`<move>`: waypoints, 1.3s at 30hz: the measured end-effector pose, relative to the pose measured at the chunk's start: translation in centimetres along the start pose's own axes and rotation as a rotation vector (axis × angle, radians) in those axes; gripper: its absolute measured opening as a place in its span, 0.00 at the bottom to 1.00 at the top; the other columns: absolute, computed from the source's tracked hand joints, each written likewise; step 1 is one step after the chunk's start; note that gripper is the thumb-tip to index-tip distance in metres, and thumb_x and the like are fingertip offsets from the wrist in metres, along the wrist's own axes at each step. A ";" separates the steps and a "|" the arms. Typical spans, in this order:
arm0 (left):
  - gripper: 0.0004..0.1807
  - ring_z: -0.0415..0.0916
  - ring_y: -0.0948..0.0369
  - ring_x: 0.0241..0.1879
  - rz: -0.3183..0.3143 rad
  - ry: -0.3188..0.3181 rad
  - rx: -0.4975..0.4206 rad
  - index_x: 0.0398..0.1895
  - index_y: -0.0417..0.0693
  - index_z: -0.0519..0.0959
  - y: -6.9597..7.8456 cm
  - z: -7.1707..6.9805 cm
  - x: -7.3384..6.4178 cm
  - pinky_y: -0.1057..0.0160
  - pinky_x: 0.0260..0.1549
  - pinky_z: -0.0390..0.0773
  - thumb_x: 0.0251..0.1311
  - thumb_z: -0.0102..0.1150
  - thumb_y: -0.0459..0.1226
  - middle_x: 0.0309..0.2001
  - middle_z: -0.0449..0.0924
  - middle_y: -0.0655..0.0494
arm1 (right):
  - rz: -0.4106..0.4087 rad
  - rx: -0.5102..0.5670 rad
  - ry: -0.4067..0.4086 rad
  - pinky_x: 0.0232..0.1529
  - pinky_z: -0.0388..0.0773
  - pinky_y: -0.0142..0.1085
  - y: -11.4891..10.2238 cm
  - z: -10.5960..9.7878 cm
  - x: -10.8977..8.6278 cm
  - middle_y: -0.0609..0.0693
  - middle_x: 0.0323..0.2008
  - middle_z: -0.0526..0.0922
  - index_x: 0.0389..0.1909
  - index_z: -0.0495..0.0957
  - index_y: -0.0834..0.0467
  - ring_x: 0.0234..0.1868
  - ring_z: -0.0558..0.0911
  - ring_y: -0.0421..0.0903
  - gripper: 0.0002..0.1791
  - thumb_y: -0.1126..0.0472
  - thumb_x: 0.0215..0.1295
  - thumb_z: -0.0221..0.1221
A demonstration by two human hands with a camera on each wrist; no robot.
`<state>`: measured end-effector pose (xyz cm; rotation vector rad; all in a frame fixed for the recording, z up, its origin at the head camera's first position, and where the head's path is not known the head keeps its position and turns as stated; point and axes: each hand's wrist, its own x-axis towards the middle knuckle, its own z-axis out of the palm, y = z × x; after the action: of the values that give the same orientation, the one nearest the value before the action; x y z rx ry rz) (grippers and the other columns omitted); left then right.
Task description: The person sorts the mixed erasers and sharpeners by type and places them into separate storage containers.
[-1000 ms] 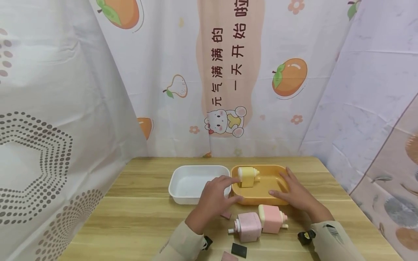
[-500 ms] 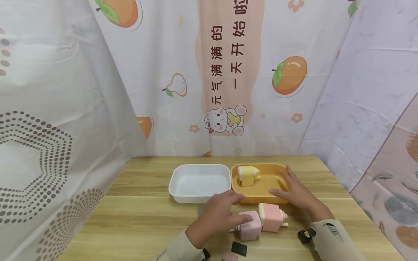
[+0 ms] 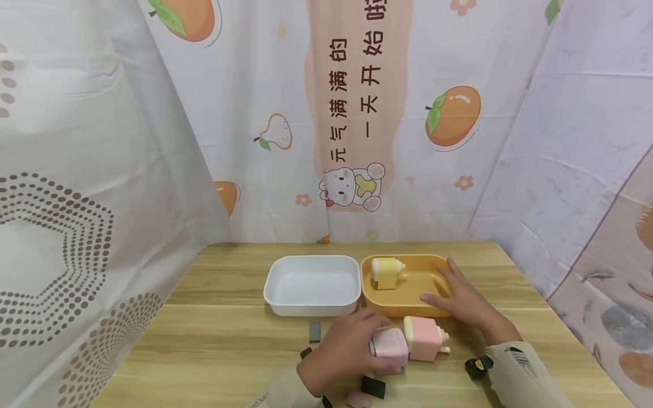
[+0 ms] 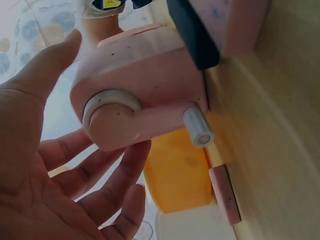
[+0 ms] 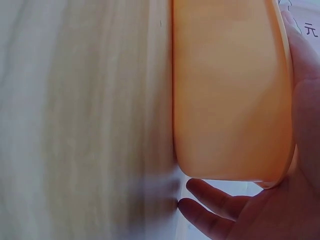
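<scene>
My left hand point(image 3: 352, 345) is around a pink crank pencil sharpener point(image 3: 391, 343), fingers behind it and thumb in front. In the left wrist view the thumb stands apart from the sharpener point(image 4: 145, 80), and the loosely bent fingers lie beside its crank side. My right hand point(image 3: 466, 300) rests at the right end of the orange tray point(image 3: 408, 311), its thumb over the front rim and other fingers over the right side. Inside that tray sits a yellow crank pencil sharpener point(image 3: 386, 273). A pink and cream sharpener point(image 3: 423, 340) stands just right of the one by my left hand.
A white tray point(image 3: 311, 311) stands directly left of the orange one. Small flat blocks lie on the wooden table: a grey one point(image 3: 314, 332), a black one point(image 3: 373, 387), a pink one point(image 3: 359, 399), and a partly hidden black one point(image 3: 306, 352). Patterned cloth hangs behind.
My left hand has come back from between the two trays, down and right, to the pink sharpener. The grey block has come into view. My right hand has stayed on the orange tray.
</scene>
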<state>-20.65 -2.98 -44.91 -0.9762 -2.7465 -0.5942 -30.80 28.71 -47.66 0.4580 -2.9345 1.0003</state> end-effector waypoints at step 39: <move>0.32 0.71 0.77 0.38 -0.075 -0.107 0.045 0.55 0.64 0.81 0.2 0.4 0.3 0.67 0.39 0.72 0.46 0.80 0.57 0.43 0.81 0.75 | -0.005 0.014 0.000 0.66 0.55 0.78 0.1 -0.2 0.1 0.66 0.83 0.31 0.82 0.50 0.64 0.77 0.49 0.79 0.59 0.32 0.65 0.63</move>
<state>-20.74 -2.49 -45.07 -0.9236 -2.8880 -0.5029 -30.96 28.91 -47.56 0.4647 -2.9266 1.0209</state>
